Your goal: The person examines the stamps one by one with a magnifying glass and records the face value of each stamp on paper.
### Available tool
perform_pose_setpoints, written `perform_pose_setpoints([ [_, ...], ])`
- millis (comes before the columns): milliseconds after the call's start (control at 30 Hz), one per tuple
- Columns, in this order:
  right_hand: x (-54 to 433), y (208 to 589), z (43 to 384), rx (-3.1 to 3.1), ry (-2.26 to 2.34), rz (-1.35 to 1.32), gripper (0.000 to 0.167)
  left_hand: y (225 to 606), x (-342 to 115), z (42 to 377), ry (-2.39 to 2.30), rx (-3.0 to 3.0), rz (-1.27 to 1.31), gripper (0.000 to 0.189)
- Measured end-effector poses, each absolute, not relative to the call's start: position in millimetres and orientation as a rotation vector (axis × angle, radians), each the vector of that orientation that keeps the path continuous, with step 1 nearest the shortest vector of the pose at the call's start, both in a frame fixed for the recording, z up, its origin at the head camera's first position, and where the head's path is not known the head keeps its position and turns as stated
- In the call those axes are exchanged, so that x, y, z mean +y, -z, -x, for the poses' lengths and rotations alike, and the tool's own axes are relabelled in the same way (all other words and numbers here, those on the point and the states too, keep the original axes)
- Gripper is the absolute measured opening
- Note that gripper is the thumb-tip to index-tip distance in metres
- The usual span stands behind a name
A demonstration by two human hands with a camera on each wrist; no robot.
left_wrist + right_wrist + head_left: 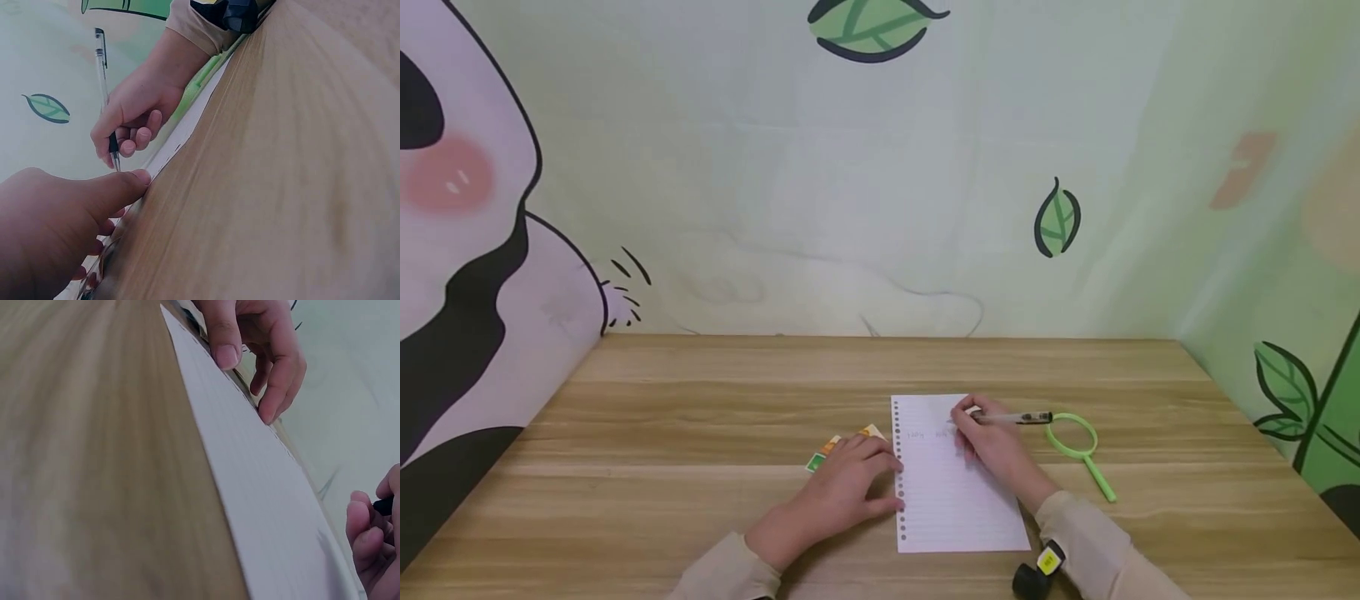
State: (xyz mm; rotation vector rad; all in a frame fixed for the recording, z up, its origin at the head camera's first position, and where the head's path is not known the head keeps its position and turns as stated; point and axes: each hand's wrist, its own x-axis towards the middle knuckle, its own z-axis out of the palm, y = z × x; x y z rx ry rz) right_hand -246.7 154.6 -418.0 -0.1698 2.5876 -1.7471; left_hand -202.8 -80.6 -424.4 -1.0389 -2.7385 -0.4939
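A lined sheet of paper (958,518) with punched holes down its left edge lies on the wooden table (625,467). My right hand (996,446) pinches a clear-barrelled pen (1028,418) with a black grip, its tip at the upper part of the sheet. Faint handwriting (916,435) runs along one line there, partly covered by that hand. At the punched edge, the thumb and fingertips of my left hand (842,482) rest with the fingers loosely bent. Colourful cards (815,462) stick out from behind the left hand, mostly hidden by it.
A green magnifying glass (1099,477) lies right of the sheet, its ring near the pen's back end. A black wrist device (1032,581) sits at the right sleeve. Behind the table stands a wall (737,192) painted with leaves and a panda.
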Motion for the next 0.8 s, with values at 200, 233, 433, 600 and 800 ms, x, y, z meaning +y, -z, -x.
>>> perform_pose_setpoints([
  [200,159,408,245,2.573,1.698,0.17,0.012,425,-80,203,0.499,-2.742,1.034,0.038],
  [233,160,406,244,2.582,1.681,0.172,0.013,425,-80,203,0.498,-2.742,1.034,0.039],
  [433,167,394,243,2.595,1.607,0.168,0.016,425,-80,203,0.507,-2.748,1.026,0.039],
  [600,174,385,240,2.641,1.547,0.2,0.017,425,-80,202,0.509,-2.747,1.025,0.039],
  [800,182,376,238,2.624,1.562,0.258,0.019,424,-81,202,0.495,-2.735,1.03,0.039],
])
